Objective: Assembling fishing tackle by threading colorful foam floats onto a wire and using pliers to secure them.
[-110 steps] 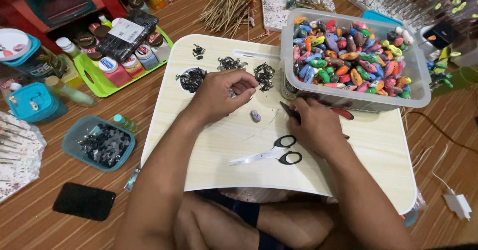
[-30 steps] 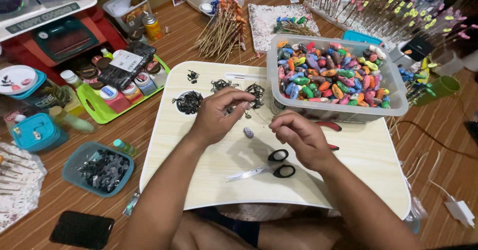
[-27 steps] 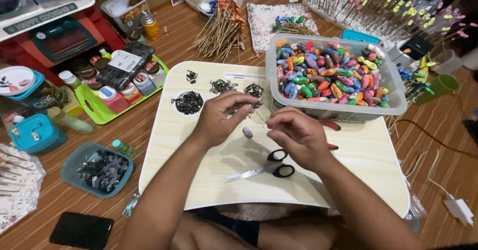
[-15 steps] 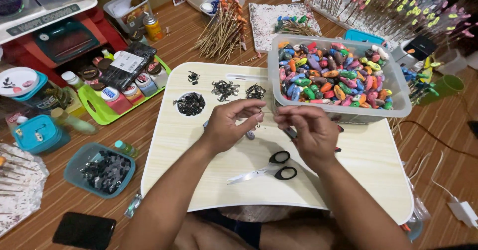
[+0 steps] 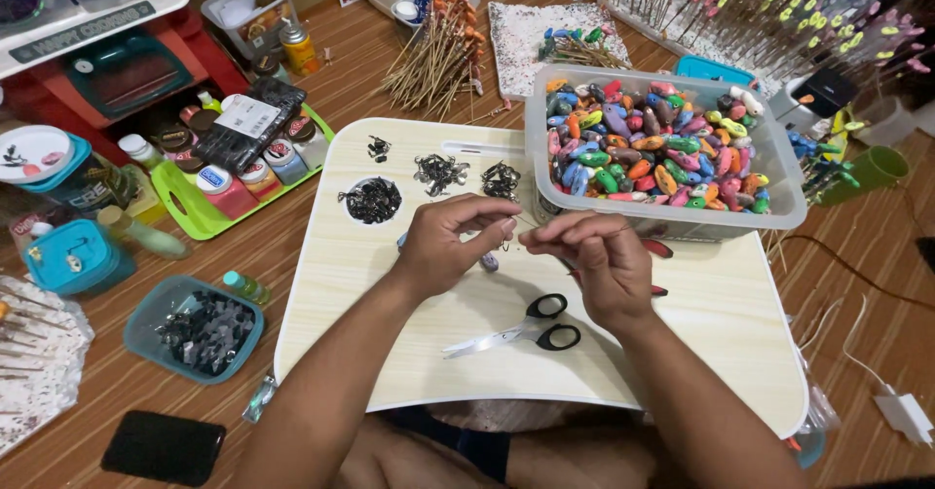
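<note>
My left hand point(image 5: 443, 244) and my right hand point(image 5: 592, 258) meet fingertip to fingertip above a pale wooden lap table point(image 5: 701, 343). Between them they pinch a small dark hook point(image 5: 508, 244) on a thin wire. A small grey piece point(image 5: 487, 263) lies on the table under my left fingers. Black-handled scissors point(image 5: 534, 330) lie just in front of my hands. Small piles of black hooks point(image 5: 373, 200) sit on the table beyond my left hand. A clear tub of colourful lure bodies point(image 5: 672, 153) stands beyond my right hand, and a red-handled tool point(image 5: 658, 249) pokes out beside that wrist.
On the wooden floor to the left are a green tray of small jars point(image 5: 195, 218), a teal container of black pieces point(image 5: 200, 331), a teal box point(image 5: 73, 257) and a black phone point(image 5: 164, 447). Bamboo skewers point(image 5: 438, 51) lie at the back. A white charger point(image 5: 903, 414) lies far right.
My hands have come together from apart and risen off the table; the left hand left the hook piles, and both now pinch the small hook between them.
</note>
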